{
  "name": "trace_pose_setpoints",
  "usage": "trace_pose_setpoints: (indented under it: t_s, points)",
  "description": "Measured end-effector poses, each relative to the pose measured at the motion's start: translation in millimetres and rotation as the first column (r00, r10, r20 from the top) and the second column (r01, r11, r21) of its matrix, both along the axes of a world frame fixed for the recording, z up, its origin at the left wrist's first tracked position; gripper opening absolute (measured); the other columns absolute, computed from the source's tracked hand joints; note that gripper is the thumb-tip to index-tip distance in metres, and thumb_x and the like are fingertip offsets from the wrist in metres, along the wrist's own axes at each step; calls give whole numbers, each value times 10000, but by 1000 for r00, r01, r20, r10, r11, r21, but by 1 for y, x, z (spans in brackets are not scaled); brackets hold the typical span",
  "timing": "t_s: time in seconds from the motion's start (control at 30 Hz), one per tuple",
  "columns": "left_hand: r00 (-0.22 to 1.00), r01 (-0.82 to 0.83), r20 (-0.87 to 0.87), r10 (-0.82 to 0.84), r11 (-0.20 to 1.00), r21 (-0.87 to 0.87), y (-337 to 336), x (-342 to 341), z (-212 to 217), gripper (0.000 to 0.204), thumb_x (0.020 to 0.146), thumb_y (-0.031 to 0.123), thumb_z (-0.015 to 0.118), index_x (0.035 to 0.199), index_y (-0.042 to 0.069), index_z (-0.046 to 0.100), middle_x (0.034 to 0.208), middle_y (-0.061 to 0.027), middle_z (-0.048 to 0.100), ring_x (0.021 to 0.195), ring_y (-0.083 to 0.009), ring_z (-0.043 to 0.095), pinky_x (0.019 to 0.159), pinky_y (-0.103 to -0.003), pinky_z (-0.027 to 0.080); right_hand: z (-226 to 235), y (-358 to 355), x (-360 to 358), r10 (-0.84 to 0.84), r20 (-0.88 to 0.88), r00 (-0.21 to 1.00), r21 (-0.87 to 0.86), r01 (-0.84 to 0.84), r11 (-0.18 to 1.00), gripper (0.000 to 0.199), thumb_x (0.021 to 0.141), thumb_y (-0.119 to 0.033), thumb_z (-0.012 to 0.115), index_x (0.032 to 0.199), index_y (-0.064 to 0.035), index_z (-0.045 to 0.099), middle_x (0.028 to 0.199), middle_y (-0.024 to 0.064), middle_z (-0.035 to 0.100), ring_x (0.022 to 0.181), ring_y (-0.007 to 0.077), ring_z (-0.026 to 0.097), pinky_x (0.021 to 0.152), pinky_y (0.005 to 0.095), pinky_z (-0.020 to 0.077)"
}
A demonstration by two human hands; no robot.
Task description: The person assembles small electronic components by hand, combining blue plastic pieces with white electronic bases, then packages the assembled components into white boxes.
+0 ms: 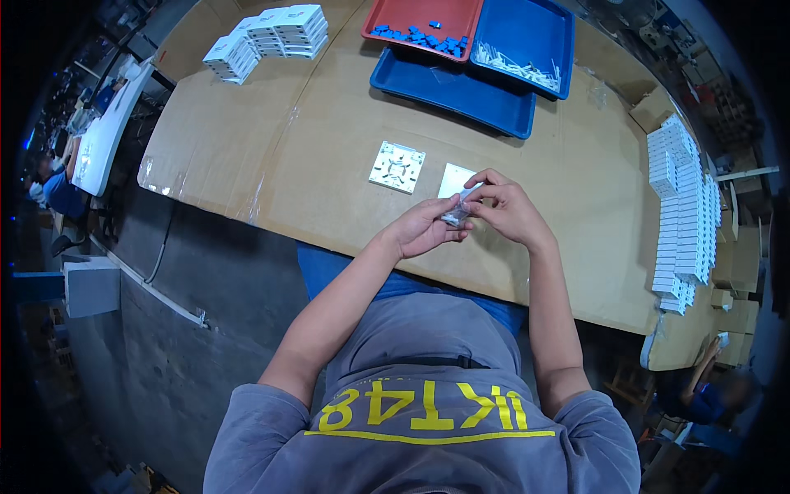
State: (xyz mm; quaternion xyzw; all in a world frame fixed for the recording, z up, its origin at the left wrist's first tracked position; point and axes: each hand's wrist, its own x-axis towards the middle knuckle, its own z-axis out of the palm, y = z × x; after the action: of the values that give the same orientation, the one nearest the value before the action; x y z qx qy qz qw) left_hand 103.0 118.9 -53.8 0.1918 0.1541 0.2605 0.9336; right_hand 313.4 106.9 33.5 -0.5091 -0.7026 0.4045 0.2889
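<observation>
Close to the table's near edge, my left hand (421, 229) and my right hand (512, 212) meet at a small clear plastic bag (454, 217) with small white pieces in it. The left fingers hold the bag from below and the side. My right thumb and fingertips pinch its upper part. Just beyond the hands lies a flat white square piece (453, 179), partly hidden by the right fingers. To its left, a white square plate (397, 166) with dark cutouts around a ring lies flat on the cardboard-covered table (329, 181).
At the far side stand a red tray (395, 15) with small blue parts, a blue tray (527, 29) with thin white pieces, and a lower blue tray (453, 95). Stacks of white square units rise at far left (276, 34) and right (683, 214). Other people sit at both sides.
</observation>
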Motion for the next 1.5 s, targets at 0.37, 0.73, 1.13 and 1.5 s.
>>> trace_pose_setpoints:
  t_s: [0.37, 0.73, 1.13, 1.5]
  points:
    - [917, -39, -336, 217, 885, 464, -15, -6, 39, 441, 1133, 325, 466, 1233, -57, 662, 1085, -155, 752, 916, -238, 739, 859, -373, 616, 18, -8, 6, -81, -105, 991, -273, 50, 961, 83, 940, -63, 752, 984, 5, 739, 1067, 62, 730, 944, 113, 663, 816, 277, 541]
    - [629, -259, -288, 722, 545, 798, -36, -5, 73, 237, 1055, 144, 649, 1197, -39, 699, 1092, -84, 738, 1002, -136, 688, 916, -290, 544, 25, -32, -29, -273, -557, 784, -137, 238, 962, 271, 926, 36, 742, 1171, 11, 627, 1028, 50, 669, 977, 100, 656, 856, 239, 553]
    - [626, -511, -214, 750, 602, 614, -35, -2, 79, 199, 1035, 106, 674, 1155, -52, 679, 1058, -114, 741, 1001, -151, 718, 911, -287, 577, 23, -35, -39, -354, -558, 751, -247, 257, 934, 104, 953, 0, 731, 1051, 26, 704, 991, 56, 712, 914, 98, 676, 832, 243, 576]
    - [584, -462, -261, 769, 579, 672, -38, -4, 80, 196, 1033, 141, 685, 1116, -37, 685, 1004, -110, 757, 991, -150, 729, 863, -275, 577, 16, -36, -41, -400, -621, 674, -278, 288, 916, 97, 952, -25, 745, 1039, 8, 715, 938, 27, 713, 845, 72, 647, 755, 234, 541]
